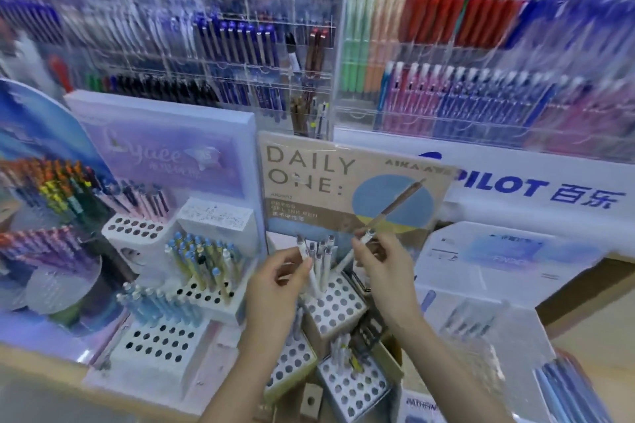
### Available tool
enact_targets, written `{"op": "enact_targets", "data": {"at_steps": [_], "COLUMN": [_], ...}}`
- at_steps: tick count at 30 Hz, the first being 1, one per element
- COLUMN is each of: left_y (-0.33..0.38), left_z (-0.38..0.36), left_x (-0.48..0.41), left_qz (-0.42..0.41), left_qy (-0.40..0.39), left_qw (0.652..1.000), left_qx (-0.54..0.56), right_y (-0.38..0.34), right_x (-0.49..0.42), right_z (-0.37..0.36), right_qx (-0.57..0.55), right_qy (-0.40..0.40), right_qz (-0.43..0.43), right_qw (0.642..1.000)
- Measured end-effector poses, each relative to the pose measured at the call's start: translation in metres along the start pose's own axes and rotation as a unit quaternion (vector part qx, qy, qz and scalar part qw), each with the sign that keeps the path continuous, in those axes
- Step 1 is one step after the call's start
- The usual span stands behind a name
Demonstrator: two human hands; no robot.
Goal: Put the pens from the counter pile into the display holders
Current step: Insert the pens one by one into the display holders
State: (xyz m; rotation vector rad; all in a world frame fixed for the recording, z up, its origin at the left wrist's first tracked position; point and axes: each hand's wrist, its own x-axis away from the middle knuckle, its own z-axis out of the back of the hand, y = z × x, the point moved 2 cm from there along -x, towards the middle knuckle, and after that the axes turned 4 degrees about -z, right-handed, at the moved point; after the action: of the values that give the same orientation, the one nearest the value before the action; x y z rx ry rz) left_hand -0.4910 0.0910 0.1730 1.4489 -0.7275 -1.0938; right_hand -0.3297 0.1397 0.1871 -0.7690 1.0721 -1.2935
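Up front, the left hand pinches a slim white pen with a grey tip between thumb and fingers, while the right hand grips another white pen held slanted. Both hover over the white perforated display holder, where several white pens stand upright at its back edge, before the tan "DAILY ONE" card.

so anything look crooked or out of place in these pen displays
Yes: the DAILY ONE sign leans sideways, its top edge sloping down to the right. The lower holder trays in front sit at mismatched angles. The left hand and right hand each hold a pen.
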Motion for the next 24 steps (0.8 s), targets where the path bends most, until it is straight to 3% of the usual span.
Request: {"op": "enact_targets", "data": {"at_steps": [12, 18, 24], "left_y": [0.011, 0.006, -0.002], "left_z": [0.0, 0.003, 0.005], "left_x": [0.007, 0.01, 0.011], "left_qz": [-0.003, -0.001, 0.012], "left_qy": [0.05, 0.049, 0.045], "left_qw": [0.999, 0.998, 0.998], "left_qx": [-0.015, -0.032, -0.044], "right_y": [0.008, 0.019, 0.017], "right_x": [-0.011, -0.011, -0.013], "right_z": [-0.015, -0.028, -0.025], "right_qx": [0.058, 0.153, 0.162], "right_qy": [-0.064, -0.132, -0.134], "right_qz": [0.003, -0.004, 0.015], "right_qw": [0.996, 0.979, 0.978]}}
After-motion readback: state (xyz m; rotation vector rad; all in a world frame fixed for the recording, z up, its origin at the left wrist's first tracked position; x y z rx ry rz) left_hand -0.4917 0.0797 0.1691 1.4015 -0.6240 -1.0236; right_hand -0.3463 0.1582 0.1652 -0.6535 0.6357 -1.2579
